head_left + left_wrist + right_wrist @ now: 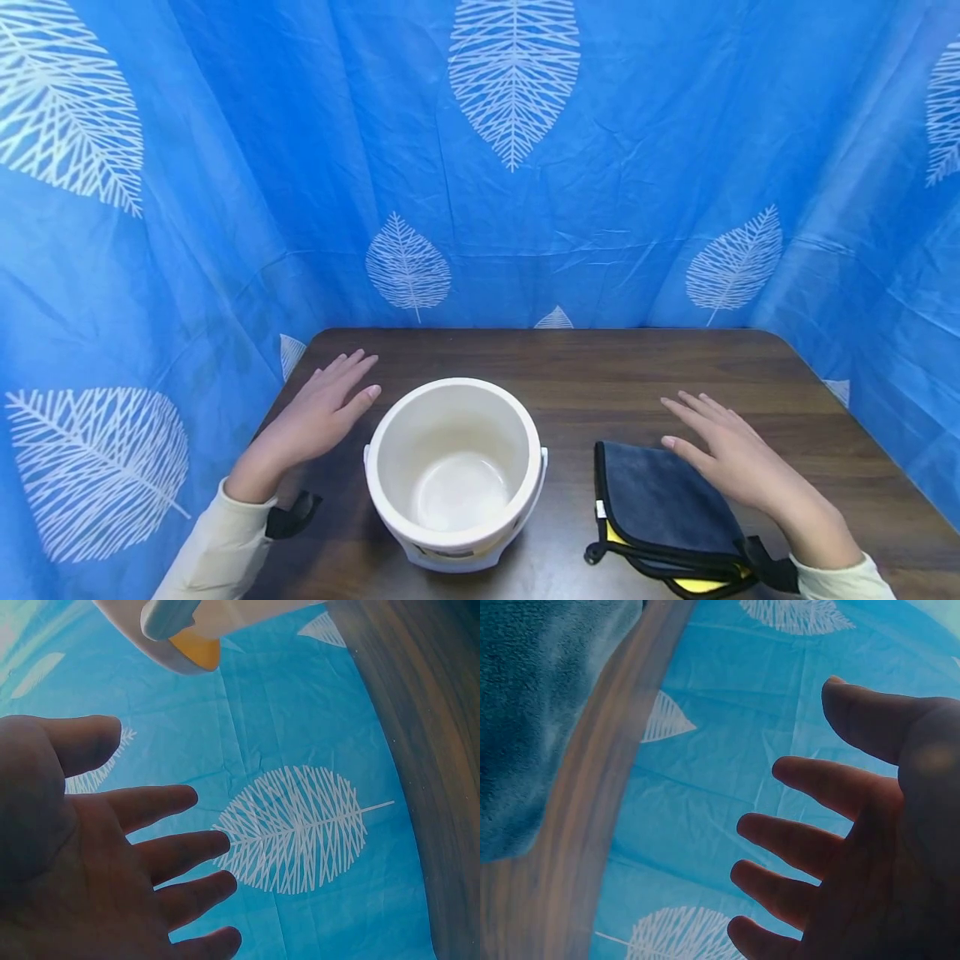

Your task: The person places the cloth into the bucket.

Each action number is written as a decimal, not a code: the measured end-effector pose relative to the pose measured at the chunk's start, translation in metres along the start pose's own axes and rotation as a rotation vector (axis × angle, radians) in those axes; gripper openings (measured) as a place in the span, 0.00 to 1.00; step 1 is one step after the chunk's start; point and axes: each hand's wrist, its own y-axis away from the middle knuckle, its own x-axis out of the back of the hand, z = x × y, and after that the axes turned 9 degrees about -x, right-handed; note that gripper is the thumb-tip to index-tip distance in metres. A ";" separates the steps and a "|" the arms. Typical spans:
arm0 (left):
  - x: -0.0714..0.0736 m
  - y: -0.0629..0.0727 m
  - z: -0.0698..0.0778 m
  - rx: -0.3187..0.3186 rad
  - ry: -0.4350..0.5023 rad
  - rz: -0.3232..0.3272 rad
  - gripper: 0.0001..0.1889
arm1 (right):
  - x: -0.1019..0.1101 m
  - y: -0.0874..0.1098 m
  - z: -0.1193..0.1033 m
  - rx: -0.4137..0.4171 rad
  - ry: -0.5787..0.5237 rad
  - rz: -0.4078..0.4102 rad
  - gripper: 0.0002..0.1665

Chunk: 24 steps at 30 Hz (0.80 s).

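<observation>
A white bucket (454,521) stands upright near the middle of the table, its mouth facing up and nothing inside. Left of it hovers my left hand (318,412), fingers straight and spread, holding nothing. In the left wrist view part of the bucket (247,616) shows at the top, beyond my left hand (97,862). To the right lies a folded dark grey cloth (660,492) with black edging and a yellow underside. My right hand (738,454) is over the cloth's right side, fingers extended and holding nothing. The cloth (540,712) also appears at the left of the right wrist view.
The dark wooden table (577,367) has rounded far corners. A blue curtain (622,167) with white leaf prints surrounds its back and sides. A black strap (292,515) is at the left wrist, and another strap (768,567) at the right wrist, overlapping the cloth's corner.
</observation>
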 end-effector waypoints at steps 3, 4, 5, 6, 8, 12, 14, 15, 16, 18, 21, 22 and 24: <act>0.000 0.000 0.000 -0.011 0.006 0.008 0.33 | -0.003 0.002 0.001 -0.002 -0.006 0.002 0.37; 0.000 0.000 0.000 -0.016 0.007 0.010 0.33 | -0.004 0.003 0.002 -0.004 -0.009 0.001 0.36; 0.000 0.000 0.000 -0.019 0.008 0.011 0.33 | -0.005 0.004 0.002 -0.006 -0.011 0.000 0.36; 0.000 0.000 0.000 -0.020 0.008 0.011 0.32 | -0.006 0.004 0.003 -0.008 -0.010 -0.001 0.36; 0.000 0.001 0.000 -0.016 0.009 0.009 0.32 | -0.008 0.006 0.004 -0.015 -0.010 -0.001 0.36; -0.001 0.002 0.000 -0.017 0.005 0.013 0.32 | -0.013 0.010 0.008 -0.031 0.006 -0.006 0.35; -0.003 0.002 0.000 -0.022 0.003 0.016 0.32 | -0.016 0.012 0.010 -0.038 0.013 -0.010 0.35; -0.003 0.002 0.000 -0.024 0.004 0.016 0.32 | -0.017 0.012 0.011 -0.040 0.016 -0.012 0.35; -0.003 0.002 -0.001 -0.022 0.006 0.013 0.33 | -0.018 0.013 0.012 -0.043 0.016 -0.015 0.35; -0.004 0.002 -0.001 -0.017 0.010 0.007 0.33 | -0.020 0.014 0.014 -0.048 0.017 -0.019 0.35; -0.004 0.002 0.000 -0.009 0.017 0.001 0.33 | -0.023 0.016 0.015 -0.053 0.015 -0.023 0.35; -0.004 0.002 0.000 -0.007 0.019 0.000 0.33 | -0.024 0.017 0.015 -0.055 0.017 -0.024 0.35; -0.005 0.002 0.001 -0.011 0.021 0.004 0.34 | -0.025 0.018 0.016 -0.063 0.019 -0.029 0.35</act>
